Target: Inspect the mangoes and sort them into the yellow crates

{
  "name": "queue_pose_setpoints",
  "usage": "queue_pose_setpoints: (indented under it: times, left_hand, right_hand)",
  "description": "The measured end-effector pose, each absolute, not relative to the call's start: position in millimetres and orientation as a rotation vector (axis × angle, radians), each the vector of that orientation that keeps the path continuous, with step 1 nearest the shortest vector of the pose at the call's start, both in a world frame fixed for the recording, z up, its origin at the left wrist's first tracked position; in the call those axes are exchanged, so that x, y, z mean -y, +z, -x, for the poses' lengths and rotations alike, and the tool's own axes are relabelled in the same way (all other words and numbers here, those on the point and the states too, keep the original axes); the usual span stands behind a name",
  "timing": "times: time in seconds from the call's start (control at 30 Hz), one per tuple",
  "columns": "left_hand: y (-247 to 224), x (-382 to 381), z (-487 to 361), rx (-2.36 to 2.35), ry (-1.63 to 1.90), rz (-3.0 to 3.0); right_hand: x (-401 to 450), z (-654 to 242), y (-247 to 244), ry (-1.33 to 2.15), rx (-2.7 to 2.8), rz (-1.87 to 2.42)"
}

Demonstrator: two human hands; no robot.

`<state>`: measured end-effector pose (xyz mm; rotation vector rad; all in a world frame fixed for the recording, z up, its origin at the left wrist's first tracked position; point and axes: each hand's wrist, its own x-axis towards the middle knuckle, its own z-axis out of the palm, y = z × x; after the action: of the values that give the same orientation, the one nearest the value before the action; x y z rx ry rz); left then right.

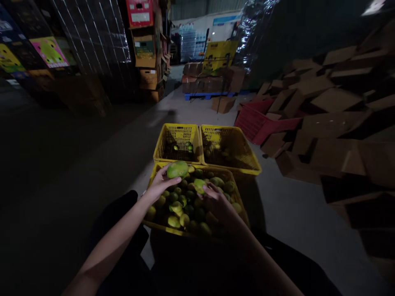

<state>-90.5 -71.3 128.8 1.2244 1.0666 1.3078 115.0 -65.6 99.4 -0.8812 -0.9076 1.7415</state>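
Observation:
My left hand (159, 184) holds a large green lemon-like fruit (178, 169) above the far left part of the front yellow crate, thumb and fingers around its near side. A smaller yellow-green lemon-like fruit (200, 186) is gripped in the fingertips of my right hand (214, 197), low over the crate's middle. Below both hands, the front yellow crate (173, 231) contains many green and yellow fruits (174, 222) of mixed sizes. My right hand and forearm hide some of them.
Behind the front crate stand two more yellow crates, a left one (156, 149) with several fruits and a right one (251, 158) with a few. Cardboard boxes (328, 156) and a red crate (254, 123) are heaped at right. A loaded blue pallet (203, 96) lies farther back.

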Motion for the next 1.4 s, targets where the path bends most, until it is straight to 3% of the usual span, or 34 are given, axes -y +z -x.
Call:
queue_pose_setpoints:
  times: [0.17, 0.43, 0.77, 1.4]
  left_hand:
    - [123, 73, 74, -0.992, 1.311, -1.248]
    - [124, 70, 71, -1.134, 1.348, -1.675]
    - [134, 77, 76, -1.319, 1.350, -2.038]
    - [126, 73, 78, -1.094, 1.545, -1.554]
  right_hand:
    - [66, -109, 119, 1.702, 0.784, 0.833]
    - [61, -115, 144, 1.516, 1.022, 0.770]
    - [69, -112, 135, 1.260, 1.219, 0.875]
    - [65, -104, 138, 1.426, 1.175, 0.847]
